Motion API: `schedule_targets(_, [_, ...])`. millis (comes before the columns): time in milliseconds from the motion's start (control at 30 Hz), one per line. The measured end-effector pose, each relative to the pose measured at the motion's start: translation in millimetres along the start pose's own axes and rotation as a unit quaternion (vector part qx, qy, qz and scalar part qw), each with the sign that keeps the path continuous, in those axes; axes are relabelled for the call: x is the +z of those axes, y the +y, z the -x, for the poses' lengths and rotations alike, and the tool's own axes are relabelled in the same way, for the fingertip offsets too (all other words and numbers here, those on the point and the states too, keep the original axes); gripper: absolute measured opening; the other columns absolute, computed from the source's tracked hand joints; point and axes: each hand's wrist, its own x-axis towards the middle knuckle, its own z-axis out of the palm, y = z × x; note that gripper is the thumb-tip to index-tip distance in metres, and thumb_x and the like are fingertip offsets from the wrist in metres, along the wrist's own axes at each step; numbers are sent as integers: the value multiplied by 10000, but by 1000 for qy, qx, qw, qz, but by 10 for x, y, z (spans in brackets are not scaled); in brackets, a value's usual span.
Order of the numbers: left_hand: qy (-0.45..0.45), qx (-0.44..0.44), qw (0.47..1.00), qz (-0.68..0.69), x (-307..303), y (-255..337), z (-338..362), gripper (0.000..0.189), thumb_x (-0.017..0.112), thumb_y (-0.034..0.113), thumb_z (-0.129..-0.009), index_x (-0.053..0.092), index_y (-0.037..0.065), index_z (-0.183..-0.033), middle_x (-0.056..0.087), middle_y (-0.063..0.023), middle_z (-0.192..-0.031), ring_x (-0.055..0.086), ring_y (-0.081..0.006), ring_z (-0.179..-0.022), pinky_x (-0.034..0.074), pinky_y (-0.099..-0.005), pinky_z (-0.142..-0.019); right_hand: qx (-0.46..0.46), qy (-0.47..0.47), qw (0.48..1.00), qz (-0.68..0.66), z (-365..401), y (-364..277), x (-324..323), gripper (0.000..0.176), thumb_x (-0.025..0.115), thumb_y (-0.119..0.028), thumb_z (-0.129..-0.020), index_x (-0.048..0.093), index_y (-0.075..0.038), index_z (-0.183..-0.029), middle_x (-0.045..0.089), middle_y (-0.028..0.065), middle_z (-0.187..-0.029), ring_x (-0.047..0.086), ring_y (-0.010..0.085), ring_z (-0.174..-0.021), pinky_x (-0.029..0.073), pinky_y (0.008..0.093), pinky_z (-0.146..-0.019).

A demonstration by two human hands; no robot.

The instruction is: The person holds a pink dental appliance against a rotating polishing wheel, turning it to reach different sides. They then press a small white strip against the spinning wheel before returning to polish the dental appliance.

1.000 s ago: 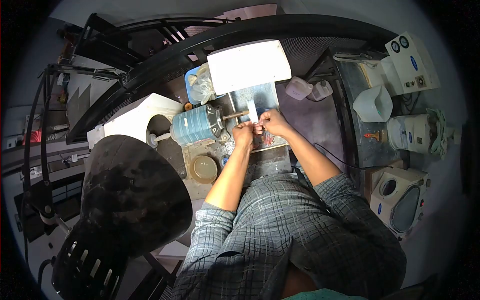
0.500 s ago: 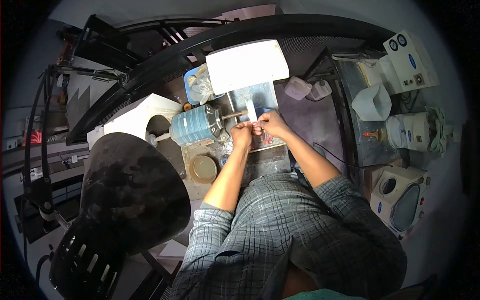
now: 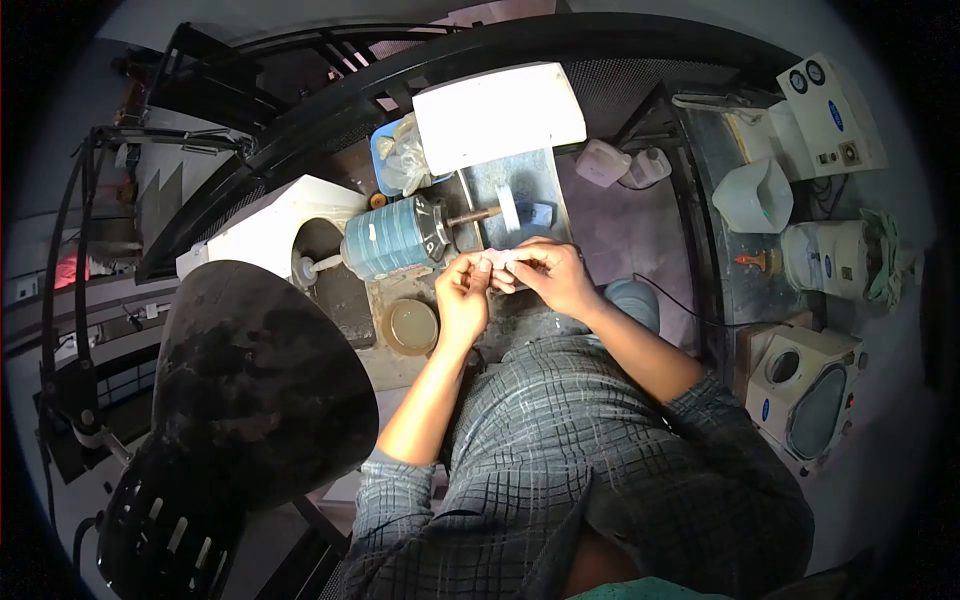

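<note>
Between the fingertips of both hands is a small pale pink piece (image 3: 498, 258), too small to make out its kind. My left hand (image 3: 463, 298) pinches it from the left side. From the right, my right hand (image 3: 560, 278) grips it, with fingers bent around it and partly hiding it. Just beyond the hands stands a white polishing wheel (image 3: 508, 208) on the spindle of a blue bench motor (image 3: 395, 238). The piece is apart from the wheel. Behind the wheel lies a metal tray (image 3: 484, 182) under a white hood (image 3: 500, 115).
A round bowl of cloudy liquid (image 3: 409, 328) sits left of my hands. The big black lamp shade (image 3: 265, 370) fills the near left. A blue bin with plastic bags (image 3: 400, 160) stands behind the motor. At right are a white container (image 3: 752, 198), a brush (image 3: 760, 261) and several machines.
Both hands have drawn back from the white wheel toward my body, with the small pink piece still between them. The view has shifted slightly.
</note>
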Motion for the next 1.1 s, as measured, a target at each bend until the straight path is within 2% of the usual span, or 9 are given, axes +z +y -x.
schedule_targets(100, [8, 54, 998, 7, 77, 348, 173, 169, 449, 29, -924, 550, -85, -996, 618, -134, -769, 609, -184, -633, 520, -287, -604, -53, -25, 997, -43, 54, -429, -34, 120, 623, -20, -802, 642, 39, -906, 622, 66, -840, 584, 96, -714, 456, 219, -617])
schedule_targets(167, [12, 64, 997, 29, 105, 503, 254, 166, 452, 29, -923, 549, -85, -995, 617, -137, -769, 606, -184, -629, 519, -286, -600, -159, -34, 985, 51, 69, -617, -58, 108, 634, -23, -791, 647, 34, -882, 636, 99, -833, 614, 142, -721, 472, 240, -628])
schedule_targets(200, [15, 74, 996, 49, 117, 566, 284, 163, 455, 28, -921, 548, -85, -995, 615, -140, -768, 603, -183, -625, 519, -286, -596, -184, -31, 980, 61, 74, -660, -61, 106, 644, -24, -780, 646, 36, -867, 642, 120, -817, 630, 175, -726, 484, 254, -641])
schedule_targets(367, [9, 85, 994, 72, 163, 790, 414, 159, 468, 38, -919, 538, -84, -994, 610, -154, -772, 599, -188, -619, 520, -293, -585, -182, -50, 981, 39, 145, -940, -63, 101, 655, -15, -765, 644, 38, -851, 641, 113, -807, 627, 170, -716, 489, 253, -647])
schedule_targets(467, [9, 87, 993, 81, 193, 900, 507, 167, 493, 45, -906, 541, -90, -993, 612, -164, -798, 607, -210, -624, 531, -330, -568, -186, -61, 980, 40, 217, -1085, -85, 93, 659, -10, -760, 644, 36, -840, 642, 109, -805, 627, 170, -713, 490, 254, -646])
schedule_targets(767, [-4, 122, 991, 61, 290, 1203, 754, 152, 494, 45, -906, 534, -86, -974, 609, -167, -834, 610, -202, -658, 532, -318, -574, -234, -83, 966, 76, 366, -1386, -135, 98, 654, -20, -769, 654, 18, -860, 647, 93, -810, 635, 152, -707, 488, 242, -622])
schedule_targets(1000, [14, 155, 988, 16, 345, 1242, 876, 141, 463, 30, -921, 547, -69, -977, 604, -146, -855, 606, -168, -673, 530, -282, -609, -241, -85, 965, 58, 424, -1406, -132, 97, 653, -15, -768, 656, 19, -859, 648, 95, -814, 631, 149, -712, 491, 241, -624])
schedule_targets(1100, [15, 153, 988, 9, 335, 1227, 903, 141, 466, 27, -920, 549, -70, -978, 603, -144, -861, 604, -166, -670, 530, -281, -608, -214, -83, 973, 30, 450, -1392, -117, 76, 666, -17, -764, 639, 34, -813, 639, 109, -800, 626, 175, -727, 487, 261, -655])
